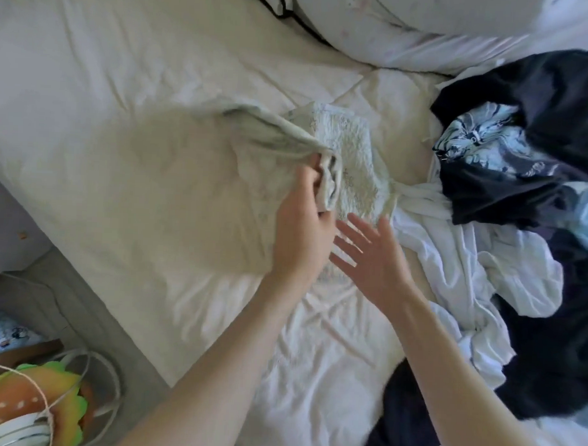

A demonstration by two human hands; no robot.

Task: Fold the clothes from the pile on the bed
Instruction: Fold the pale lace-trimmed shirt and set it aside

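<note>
Now we have one pale cream garment point(220, 172) spread at the centre of the frame on the white bed point(90, 62), and it looks light, thin and limp, the sort of cloth that sags wherever we let go. Our left hand point(302, 223) has its fingers curled round a bunched edge of that garment, lifting a fold of it toward the upper middle of the frame. Our right hand point(375, 256) hovers just beside it with fingers straight and spread, gripping nothing, over a crinkled white textured piece point(352, 158) that lies partly under the cream cloth.

We judge the best hold is at a seam or hem, pinched with both hands well apart, since a single grip lets the rest droop and crease.

Counting: two hands, one garment in hand, one textured piece beneath it. The pile point(539, 200) fills the right side of the frame; in it we make out at least one dark navy item with a pale print and one white one, but the full count is hidden in the tangle.
</note>
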